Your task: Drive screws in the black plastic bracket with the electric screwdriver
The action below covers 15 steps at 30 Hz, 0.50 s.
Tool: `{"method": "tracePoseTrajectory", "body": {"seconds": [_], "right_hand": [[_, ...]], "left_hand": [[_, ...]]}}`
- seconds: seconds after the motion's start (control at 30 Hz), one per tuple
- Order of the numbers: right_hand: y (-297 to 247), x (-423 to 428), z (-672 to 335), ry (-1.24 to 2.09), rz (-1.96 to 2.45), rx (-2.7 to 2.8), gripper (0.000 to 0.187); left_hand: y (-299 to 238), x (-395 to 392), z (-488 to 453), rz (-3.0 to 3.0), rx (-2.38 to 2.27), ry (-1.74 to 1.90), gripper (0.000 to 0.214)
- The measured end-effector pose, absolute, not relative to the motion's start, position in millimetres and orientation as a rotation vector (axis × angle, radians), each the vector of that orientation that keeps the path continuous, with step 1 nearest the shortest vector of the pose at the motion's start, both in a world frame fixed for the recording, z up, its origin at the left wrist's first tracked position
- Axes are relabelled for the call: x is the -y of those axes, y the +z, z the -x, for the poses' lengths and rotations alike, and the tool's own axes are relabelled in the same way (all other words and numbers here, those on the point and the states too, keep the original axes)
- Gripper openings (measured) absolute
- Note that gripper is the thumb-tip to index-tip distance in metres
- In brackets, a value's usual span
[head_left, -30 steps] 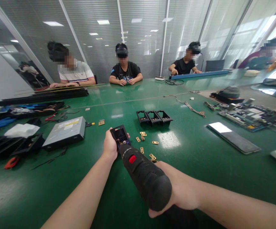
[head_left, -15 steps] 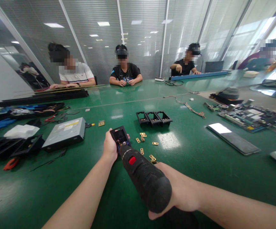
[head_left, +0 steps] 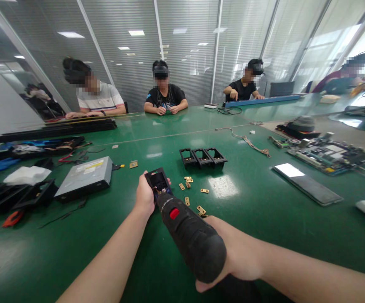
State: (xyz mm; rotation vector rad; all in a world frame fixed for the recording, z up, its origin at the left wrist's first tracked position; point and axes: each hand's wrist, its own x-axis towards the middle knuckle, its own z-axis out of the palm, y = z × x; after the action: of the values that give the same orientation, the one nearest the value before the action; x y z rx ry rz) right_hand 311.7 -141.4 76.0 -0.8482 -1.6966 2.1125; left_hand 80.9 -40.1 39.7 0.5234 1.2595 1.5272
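Note:
My left hand (head_left: 144,195) is closed around a small black plastic housing (head_left: 158,182), holding it upright on the green table (head_left: 248,202). My right hand (head_left: 237,254) grips a black electric screwdriver (head_left: 190,235) with a red button; its tip points into the housing's open inside. Several small brass plates (head_left: 188,185) lie scattered just right of the housing. Three more black housings (head_left: 203,156) stand in a row a little farther back.
A grey optical drive (head_left: 83,176) lies at the left, with black trays (head_left: 11,195) and red-handled pliers (head_left: 11,218) beyond it. A circuit board (head_left: 330,153) and a dark flat panel (head_left: 307,183) lie at the right. Several people sit along the far edge.
None, apart from a slight shift of the camera; both hands hold their places with the screwdriver tip in the housing.

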Motion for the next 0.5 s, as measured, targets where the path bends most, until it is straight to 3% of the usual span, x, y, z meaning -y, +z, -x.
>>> {"method": "tracePoseTrajectory", "body": {"seconds": [0.5], "right_hand": [[79.3,141.1,-310.4,2.114,0.83,1.685,0.055]], "left_hand": [[38.8,40.8,-81.1,-0.468,-1.236,1.554,0.043]]}}
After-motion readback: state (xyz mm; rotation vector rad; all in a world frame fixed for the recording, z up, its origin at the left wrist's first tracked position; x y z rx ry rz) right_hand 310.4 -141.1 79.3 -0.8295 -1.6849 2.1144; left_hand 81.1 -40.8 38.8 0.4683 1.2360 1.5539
